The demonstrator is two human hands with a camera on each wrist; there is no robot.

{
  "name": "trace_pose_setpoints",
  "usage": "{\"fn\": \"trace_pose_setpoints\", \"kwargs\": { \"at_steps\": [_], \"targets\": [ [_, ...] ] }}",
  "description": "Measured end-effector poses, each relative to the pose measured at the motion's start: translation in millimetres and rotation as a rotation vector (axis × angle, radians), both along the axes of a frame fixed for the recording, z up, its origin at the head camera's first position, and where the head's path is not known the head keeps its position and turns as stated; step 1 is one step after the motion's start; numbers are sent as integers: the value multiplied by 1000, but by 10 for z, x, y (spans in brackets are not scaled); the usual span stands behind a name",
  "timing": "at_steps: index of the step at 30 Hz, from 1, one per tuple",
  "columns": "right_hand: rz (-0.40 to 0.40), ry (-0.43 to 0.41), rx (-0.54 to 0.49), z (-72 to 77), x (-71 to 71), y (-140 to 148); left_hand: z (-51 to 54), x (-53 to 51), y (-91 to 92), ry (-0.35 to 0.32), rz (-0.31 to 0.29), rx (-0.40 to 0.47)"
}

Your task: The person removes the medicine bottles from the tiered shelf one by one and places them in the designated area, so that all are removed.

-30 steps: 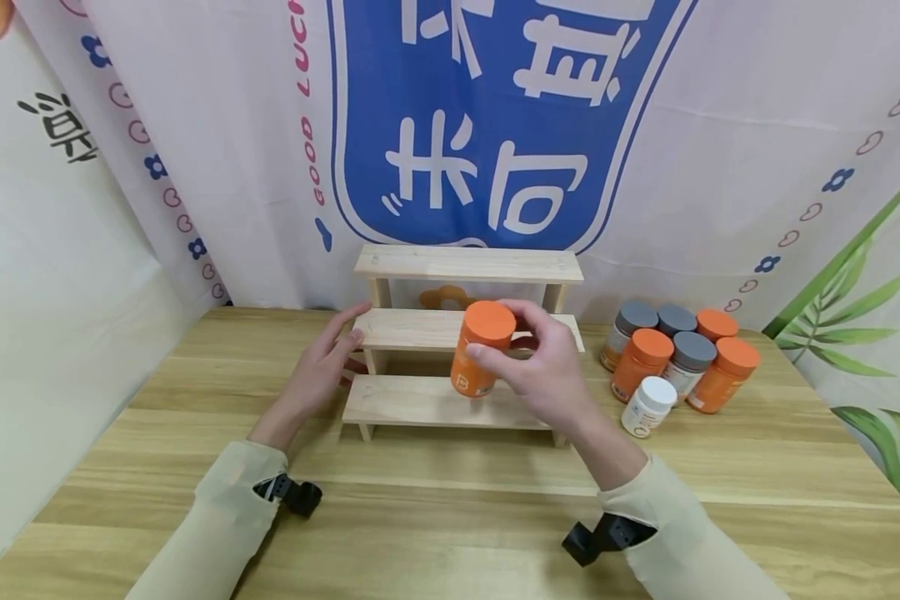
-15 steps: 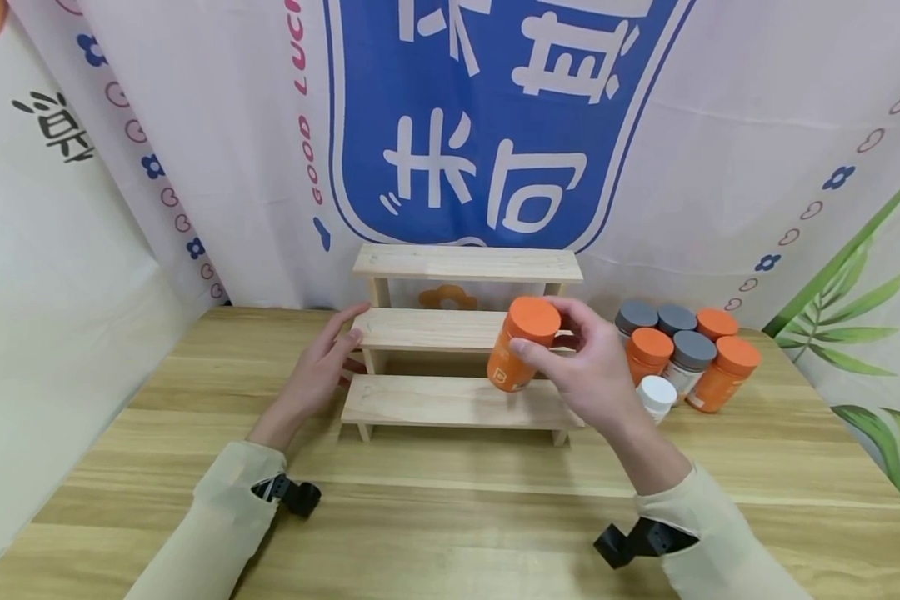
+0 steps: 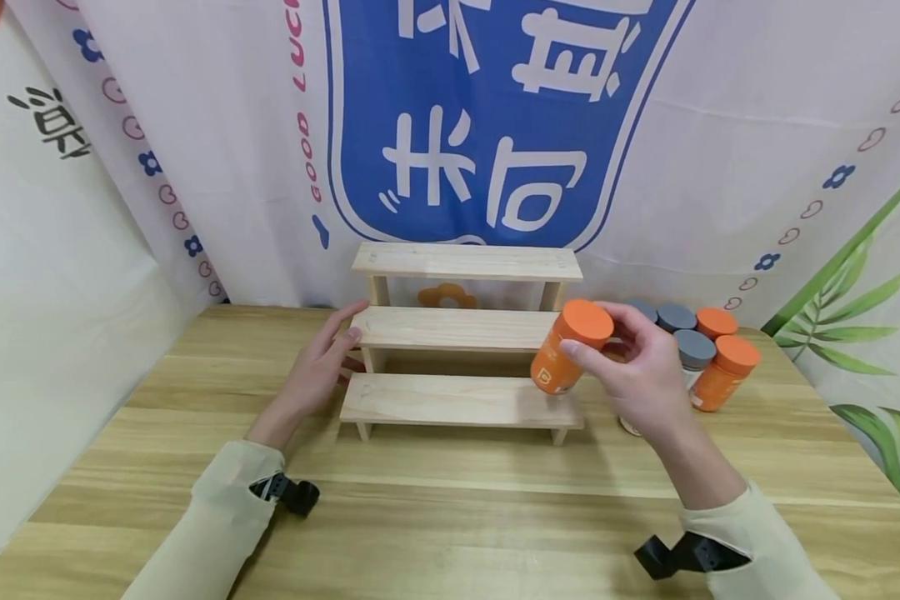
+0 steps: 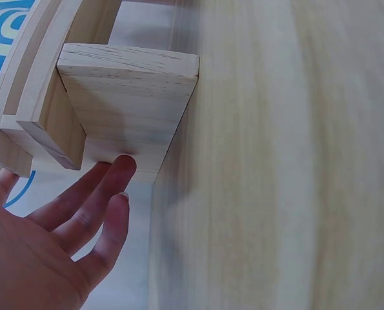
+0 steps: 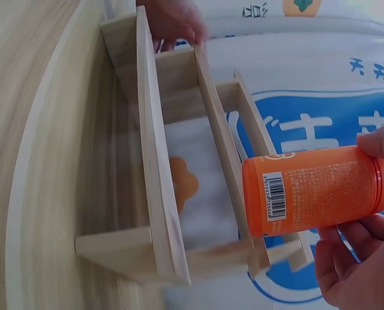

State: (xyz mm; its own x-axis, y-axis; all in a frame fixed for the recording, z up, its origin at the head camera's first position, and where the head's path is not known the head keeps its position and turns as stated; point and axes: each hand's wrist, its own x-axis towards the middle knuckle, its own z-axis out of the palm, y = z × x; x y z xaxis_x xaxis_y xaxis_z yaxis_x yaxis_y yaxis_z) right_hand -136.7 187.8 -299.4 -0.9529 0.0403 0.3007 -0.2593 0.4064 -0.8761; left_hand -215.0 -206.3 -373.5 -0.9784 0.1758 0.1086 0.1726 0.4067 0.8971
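Observation:
My right hand [image 3: 648,375] grips an orange pill bottle [image 3: 558,358] with an orange lid, thumb on the near side. The bottle is tilted and held over the right end of the lowest board of a three-tier wooden display shelf [image 3: 450,400]. In the right wrist view, the bottle's barcode side [image 5: 308,194] shows, apart from the shelf boards. My left hand [image 3: 318,362] touches the left end of the shelf at the middle tier. In the left wrist view, fairly straight fingers [image 4: 117,171] rest against the shelf's side panel.
At the right on the wooden table [image 3: 435,517] stands a group of bottles, some with grey lids [image 3: 677,317], some orange [image 3: 723,375]. My right hand partly hides them. A patterned cloth [image 3: 255,167] hangs right behind the shelf.
My right hand has carried the orange pill bottle rightward from the middle of the shelf to its right end, and it tilts more. The left hand stays at the shelf's left end.

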Motion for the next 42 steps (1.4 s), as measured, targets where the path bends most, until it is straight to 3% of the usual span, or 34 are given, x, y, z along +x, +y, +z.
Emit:
{"fn": "trace_pose_setpoints", "kwargs": {
  "at_steps": [25,34,39,42],
  "targets": [
    [-196,43,31,27,131,896,15,9,-10,-3,-7,5],
    [-287,5,-17,43,237,1199,17,3,-5,-10,0,-4],
    [-322,-8,-129,-14,280,1301,10,6,-4,-7,-1,-6],
    [-343,-4,-130,-64,300,1362,6,8,0,-7,1,-8]
  ]
}}
